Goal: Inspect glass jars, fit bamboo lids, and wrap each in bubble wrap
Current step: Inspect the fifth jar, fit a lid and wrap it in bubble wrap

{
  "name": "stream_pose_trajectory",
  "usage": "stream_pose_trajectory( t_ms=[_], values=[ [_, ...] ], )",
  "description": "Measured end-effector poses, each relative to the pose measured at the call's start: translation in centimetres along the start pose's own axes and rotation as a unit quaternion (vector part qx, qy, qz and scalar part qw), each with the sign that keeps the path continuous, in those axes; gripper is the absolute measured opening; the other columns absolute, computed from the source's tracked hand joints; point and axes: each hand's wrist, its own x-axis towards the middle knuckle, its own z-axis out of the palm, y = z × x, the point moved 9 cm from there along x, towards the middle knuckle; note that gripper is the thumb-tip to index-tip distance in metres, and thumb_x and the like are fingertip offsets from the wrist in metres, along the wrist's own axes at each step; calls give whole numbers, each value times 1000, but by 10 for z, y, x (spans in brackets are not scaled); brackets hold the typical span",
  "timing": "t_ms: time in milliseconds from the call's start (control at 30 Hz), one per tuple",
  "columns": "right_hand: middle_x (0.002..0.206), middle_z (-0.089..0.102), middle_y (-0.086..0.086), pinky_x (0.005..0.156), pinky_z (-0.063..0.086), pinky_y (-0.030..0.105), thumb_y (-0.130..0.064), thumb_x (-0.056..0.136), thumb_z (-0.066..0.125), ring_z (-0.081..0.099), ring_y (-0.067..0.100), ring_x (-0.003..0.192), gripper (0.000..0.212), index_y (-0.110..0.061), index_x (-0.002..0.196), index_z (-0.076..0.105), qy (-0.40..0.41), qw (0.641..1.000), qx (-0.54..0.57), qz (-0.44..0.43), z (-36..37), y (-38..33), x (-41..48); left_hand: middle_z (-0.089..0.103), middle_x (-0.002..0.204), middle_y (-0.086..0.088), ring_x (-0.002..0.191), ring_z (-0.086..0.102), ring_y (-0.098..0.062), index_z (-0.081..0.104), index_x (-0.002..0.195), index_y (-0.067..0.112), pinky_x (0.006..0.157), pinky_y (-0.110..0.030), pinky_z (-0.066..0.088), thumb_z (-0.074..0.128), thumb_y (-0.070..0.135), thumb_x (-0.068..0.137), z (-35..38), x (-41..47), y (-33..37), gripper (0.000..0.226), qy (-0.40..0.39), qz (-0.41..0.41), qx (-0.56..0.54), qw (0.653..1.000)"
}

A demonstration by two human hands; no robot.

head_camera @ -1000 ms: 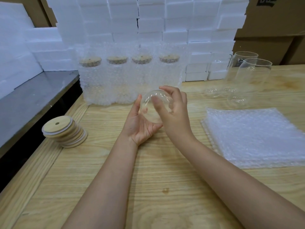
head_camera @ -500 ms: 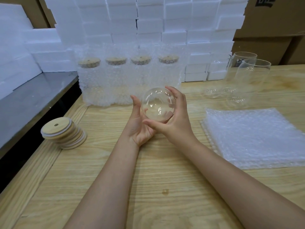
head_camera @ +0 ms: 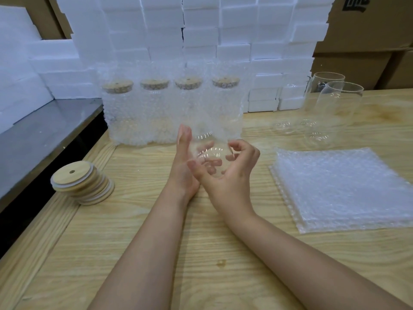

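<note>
Wooden workbench: both hands cup one bare glass jar above it, left hand flat against its side, right hand curled round it, fingers bent.

Wrapped jars with bamboo lids: four, in a row at upper centre of the frame. Bare glass jars: three, namely one at centre and two at upper right. Loose bamboo lids: one stack at left, count unclear. Bubble wrap sheets: one stack at right, count unclear.
</note>
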Motion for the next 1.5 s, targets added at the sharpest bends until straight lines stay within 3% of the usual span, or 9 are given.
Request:
stream_pose_trajectory(
  t_ms=[200,367,567,667,867,1033,1133,1267,1500],
  values=[
    [112,30,-7,94,42,24,-40,64,85,42,17,111,75,-23,109,28,17,996,26,89,1,21,-5,55,132,-13,93,69,-18,20,147,48,83,-38,56,68,58,74,-2,-4,24,88,23,153,96,983],
    [117,38,5,90,47,30,-52,57,80,50,24,105,72,-29,104,30,14,989,78,124,0,25,-4,36,154,-5,136,43,-24,20,150,44,112,-53,32,69,83,49,3,-3,26,119,13,162,110,980],
    [109,47,-2,81,53,25,-67,64,71,58,7,87,62,-33,100,33,40,958,198,202,1,41,-3,73,107,0,91,72,-16,27,147,43,71,-33,57,27,72,76,1,6,15,77,6,122,132,984],
    [113,56,3,93,53,43,-60,70,60,63,22,106,67,-16,114,39,51,927,275,251,7,55,-4,69,114,-8,106,64,-32,43,143,36,72,-39,55,25,71,81,12,2,8,73,-20,83,137,987],
    [74,66,-7,64,53,23,-53,78,50,67,7,71,40,-17,95,53,47,915,302,263,15,60,-7,68,89,-8,68,57,-19,55,134,33,49,-23,50,49,79,72,23,-1,0,77,-83,37,58,994],
    [72,67,-12,78,50,32,-55,84,41,66,7,76,33,-26,88,56,19,944,217,249,15,58,-6,65,93,-17,55,64,-15,46,136,41,49,-26,52,77,72,50,14,2,6,96,-65,62,35,995],
    [106,60,3,94,46,37,-58,79,39,59,13,99,32,-34,87,58,21,966,140,215,8,51,-2,66,83,-13,57,65,-14,33,148,30,51,-23,52,74,74,54,3,6,8,112,-22,70,47,996],
    [119,37,-3,75,41,7,-71,61,52,46,-3,93,62,-40,110,33,18,983,128,127,-2,29,8,69,89,-8,72,67,-21,33,135,57,73,-37,56,55,61,82,-1,3,16,58,0,133,104,986],
    [117,36,3,85,45,23,-43,61,83,44,19,103,76,-28,116,33,-20,996,50,76,1,28,16,65,87,-2,71,63,-18,37,120,72,63,-34,53,53,72,66,6,-1,21,56,-6,174,172,969]
  ],
)
